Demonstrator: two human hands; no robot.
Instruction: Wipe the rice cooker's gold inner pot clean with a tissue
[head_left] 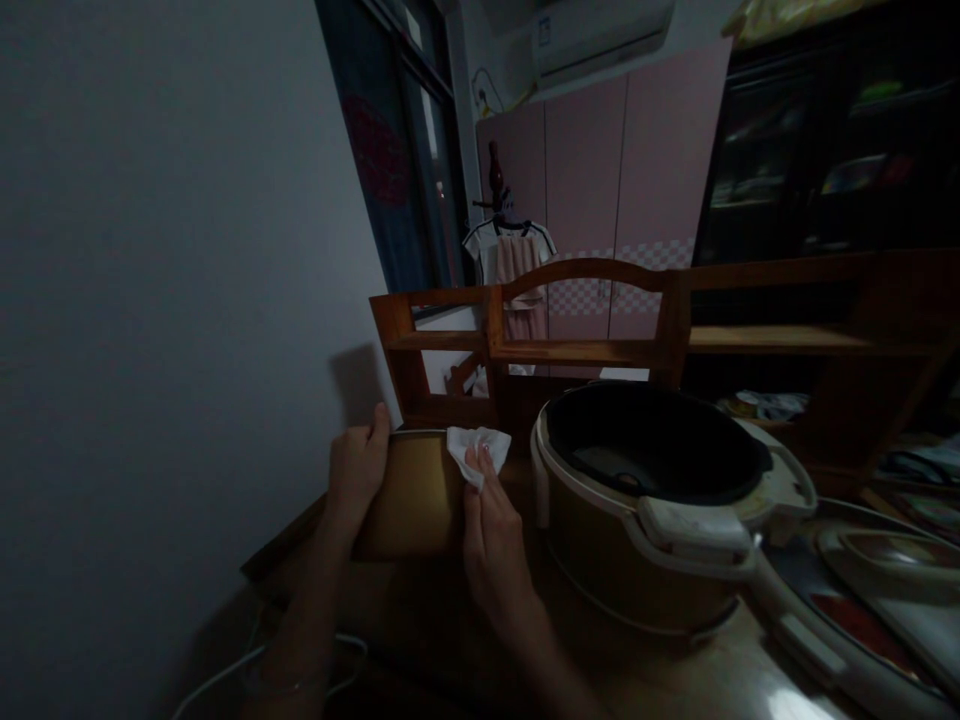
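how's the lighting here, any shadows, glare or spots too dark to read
Head view: dim overall, with the inside of the cooker very dark; head view: a shadow on the wall just above the left hand; head view: bright glare on the tabletop at bottom right; head view: dark cabinet at far right, contents too murky to identify.

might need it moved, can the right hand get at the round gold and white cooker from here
Probably yes: the right hand, touching a crumpled white tissue, is beside the cooker, and nothing visible stands between them.
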